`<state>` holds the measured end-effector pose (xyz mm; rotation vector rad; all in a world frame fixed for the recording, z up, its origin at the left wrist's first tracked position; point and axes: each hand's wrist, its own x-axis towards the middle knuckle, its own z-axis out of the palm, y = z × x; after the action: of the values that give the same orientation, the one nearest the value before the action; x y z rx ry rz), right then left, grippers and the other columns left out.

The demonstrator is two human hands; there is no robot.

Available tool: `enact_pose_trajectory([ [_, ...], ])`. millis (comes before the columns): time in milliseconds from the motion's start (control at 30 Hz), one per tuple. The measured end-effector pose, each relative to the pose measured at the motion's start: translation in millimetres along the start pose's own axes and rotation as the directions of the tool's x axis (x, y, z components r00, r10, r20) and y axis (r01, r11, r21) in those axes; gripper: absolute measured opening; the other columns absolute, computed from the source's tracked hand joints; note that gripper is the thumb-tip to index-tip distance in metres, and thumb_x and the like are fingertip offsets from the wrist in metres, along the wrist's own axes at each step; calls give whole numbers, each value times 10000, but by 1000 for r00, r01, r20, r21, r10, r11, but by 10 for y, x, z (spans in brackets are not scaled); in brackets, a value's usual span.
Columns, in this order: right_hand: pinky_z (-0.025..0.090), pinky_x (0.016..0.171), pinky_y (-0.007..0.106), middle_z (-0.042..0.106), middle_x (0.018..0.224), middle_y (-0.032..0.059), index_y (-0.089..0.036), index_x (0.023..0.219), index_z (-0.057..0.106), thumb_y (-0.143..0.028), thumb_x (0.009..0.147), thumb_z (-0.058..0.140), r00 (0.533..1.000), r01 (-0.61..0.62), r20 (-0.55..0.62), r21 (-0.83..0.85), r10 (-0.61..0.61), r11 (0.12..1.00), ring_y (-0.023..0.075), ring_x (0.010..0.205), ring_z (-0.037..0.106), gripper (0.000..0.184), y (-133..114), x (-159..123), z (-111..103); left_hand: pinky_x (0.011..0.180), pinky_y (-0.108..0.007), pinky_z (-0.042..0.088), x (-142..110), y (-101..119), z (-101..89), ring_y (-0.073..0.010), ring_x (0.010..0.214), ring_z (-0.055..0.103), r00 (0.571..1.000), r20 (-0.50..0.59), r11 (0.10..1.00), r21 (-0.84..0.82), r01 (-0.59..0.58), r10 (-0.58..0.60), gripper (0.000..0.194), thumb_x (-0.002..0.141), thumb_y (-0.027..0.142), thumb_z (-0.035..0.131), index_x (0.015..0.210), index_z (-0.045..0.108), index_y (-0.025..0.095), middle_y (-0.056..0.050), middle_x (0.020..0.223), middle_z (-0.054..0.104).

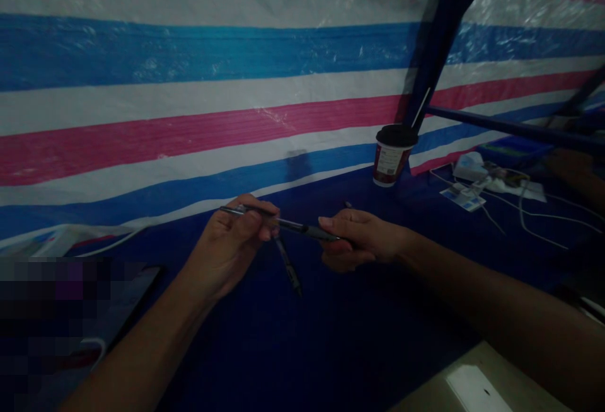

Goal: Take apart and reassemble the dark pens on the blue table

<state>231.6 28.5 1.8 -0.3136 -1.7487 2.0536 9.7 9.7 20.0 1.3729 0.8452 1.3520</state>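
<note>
A dark pen with a clear barrel is held level above the blue table, stretched between both hands. My left hand pinches its left part between thumb and fingers. A second slim dark piece shows at these fingertips, and I cannot tell if it belongs to the same pen. The thumb and fingers of my right hand close on the pen's dark grip end. Another pen lies on the table just below and between the hands. Behind my right hand peeks the end of a thin dark object, mostly hidden.
A lidded paper cup stands at the back, by a dark frame post. White cables and papers lie at the right. A striped plastic sheet hangs behind the blue table. A pale box is at the lower right.
</note>
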Motion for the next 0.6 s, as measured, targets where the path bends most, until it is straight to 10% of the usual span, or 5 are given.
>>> enact_pose_trajectory([
  [333, 434, 605, 237, 688, 831, -9, -182, 1283, 512, -397, 895, 736, 933, -45, -308, -617, -188, 785, 121, 691, 604, 497, -59, -26, -73, 616, -259, 425, -24, -353, 169, -145, 658, 583, 983, -45, 953, 243, 184, -178, 323, 769, 484, 780, 715, 738, 168, -32, 697, 688],
  [600, 423, 487, 203, 645, 672, -57, -181, 1439, 418, -274, 859, 758, 927, -101, -361, -497, -100, 862, 115, 529, 618, 678, 52, 32, -129, 493, -263, 247, 40, -481, 296, -110, 492, 394, 967, -17, 866, 442, 235, -254, 560, 814, 692, 619, 575, 614, 185, 14, 526, 510],
])
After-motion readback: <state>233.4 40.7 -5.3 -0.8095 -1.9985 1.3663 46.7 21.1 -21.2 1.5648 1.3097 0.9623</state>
